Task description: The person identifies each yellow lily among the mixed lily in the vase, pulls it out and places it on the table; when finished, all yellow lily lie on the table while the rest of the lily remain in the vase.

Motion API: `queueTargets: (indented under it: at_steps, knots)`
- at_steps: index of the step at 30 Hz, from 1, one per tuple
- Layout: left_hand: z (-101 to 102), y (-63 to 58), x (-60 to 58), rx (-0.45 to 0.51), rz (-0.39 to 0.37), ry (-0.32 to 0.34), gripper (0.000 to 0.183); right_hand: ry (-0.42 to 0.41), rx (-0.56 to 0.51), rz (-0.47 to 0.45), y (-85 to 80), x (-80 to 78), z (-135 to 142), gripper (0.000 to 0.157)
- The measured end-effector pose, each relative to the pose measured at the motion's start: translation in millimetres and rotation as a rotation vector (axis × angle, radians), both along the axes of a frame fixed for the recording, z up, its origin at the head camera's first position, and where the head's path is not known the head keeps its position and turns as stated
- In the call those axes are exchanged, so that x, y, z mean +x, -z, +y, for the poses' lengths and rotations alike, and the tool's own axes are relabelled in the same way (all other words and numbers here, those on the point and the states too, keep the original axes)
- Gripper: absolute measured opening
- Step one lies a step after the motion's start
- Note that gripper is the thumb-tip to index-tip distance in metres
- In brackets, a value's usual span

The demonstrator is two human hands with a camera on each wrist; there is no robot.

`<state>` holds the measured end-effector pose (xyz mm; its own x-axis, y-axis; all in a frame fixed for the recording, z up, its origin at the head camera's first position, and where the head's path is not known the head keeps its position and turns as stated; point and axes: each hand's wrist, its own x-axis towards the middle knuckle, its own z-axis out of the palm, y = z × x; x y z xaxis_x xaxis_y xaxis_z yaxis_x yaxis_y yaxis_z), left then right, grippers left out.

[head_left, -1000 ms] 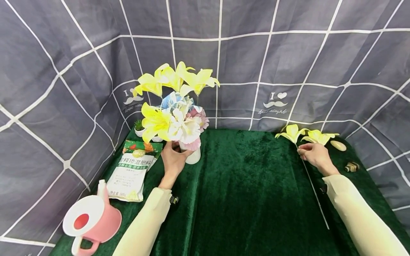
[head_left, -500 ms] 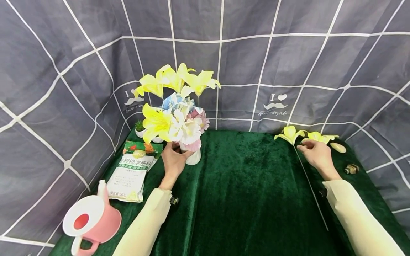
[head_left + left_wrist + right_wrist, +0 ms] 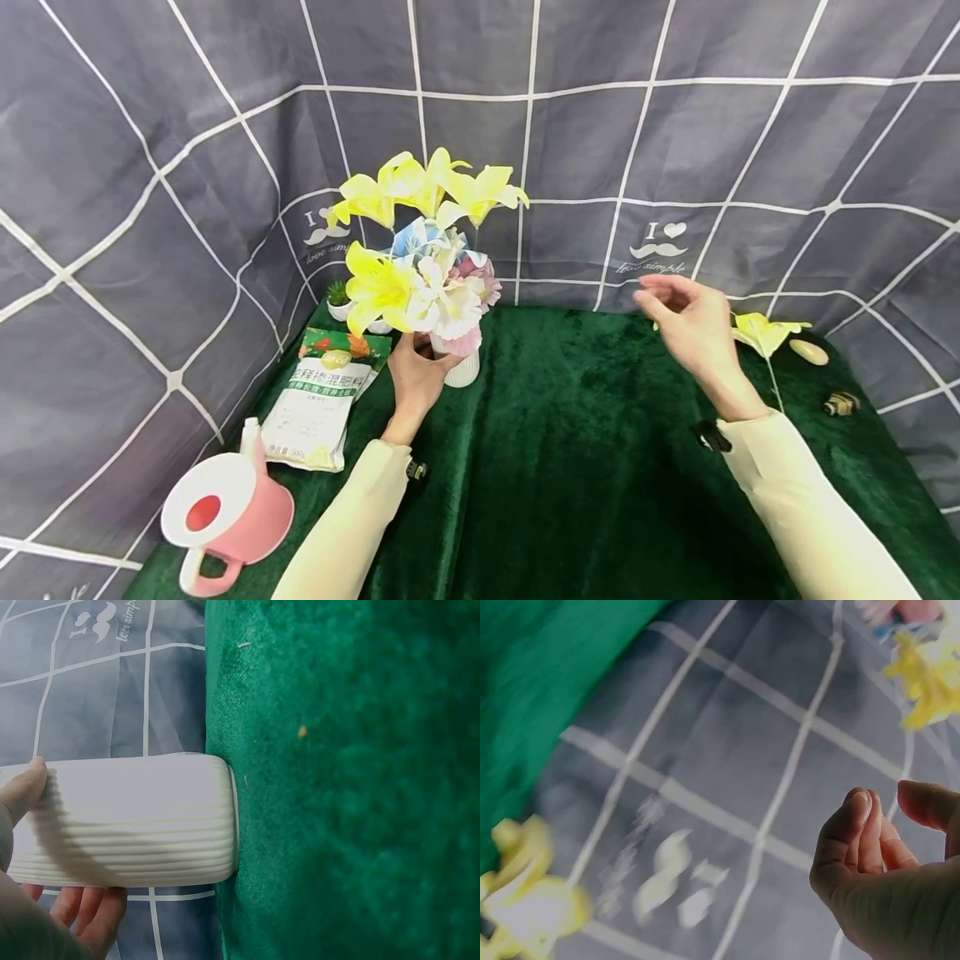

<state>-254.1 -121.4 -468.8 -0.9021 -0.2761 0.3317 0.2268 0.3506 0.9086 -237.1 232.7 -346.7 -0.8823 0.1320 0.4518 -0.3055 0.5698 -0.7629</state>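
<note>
My left hand grips a white ribbed vase near its upper part. In the left wrist view the vase stands on the green cloth, thumb on one side and fingers on the other. Yellow lilies, a white flower, a pink flower and a blue one fill it. My right hand is raised at the right, fingers loosely bent and thumb apart, with nothing between them in the right wrist view. Behind it a yellow lily with a thin stem lies on the cloth; another is mostly hidden by the hand.
A fertilizer bag and a pink watering can lie along the left side, with small potted plants behind. At the right are a pale oval stone and a small striped object. A grey checked curtain encloses the back.
My right hand has left the lily stem it was at and moved up and to the left. The left hand stays on the vase. The head view has shifted slightly.
</note>
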Motion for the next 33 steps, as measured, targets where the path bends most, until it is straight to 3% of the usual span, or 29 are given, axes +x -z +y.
queueTargets:
  at_steps: [5,9,21,27,33]
  knots:
    - [1,-0.7,-2.5,-0.010,0.015,0.006,0.058,-0.135,-0.014,0.072,-19.3,-3.8,-44,0.023]
    - [0,-0.9,-3.5,-0.019,0.023,0.007,0.057,-0.225,-0.021,0.078,-31.2,-15.1,-75,0.023]
    - [0,-0.3,0.2,-0.011,0.020,0.001,0.059,-0.259,-0.033,0.014,-43.2,-62.4,-146,0.022]
    - [1,-0.6,-1.1,-0.029,0.030,-0.001,0.060,-0.274,-0.011,-0.017,-41.9,-79.5,-164,0.022]
    - [1,-1.4,-0.9,-0.029,0.032,-0.011,0.061,-0.316,0.021,-0.048,-40.0,-87.1,-173,0.022]
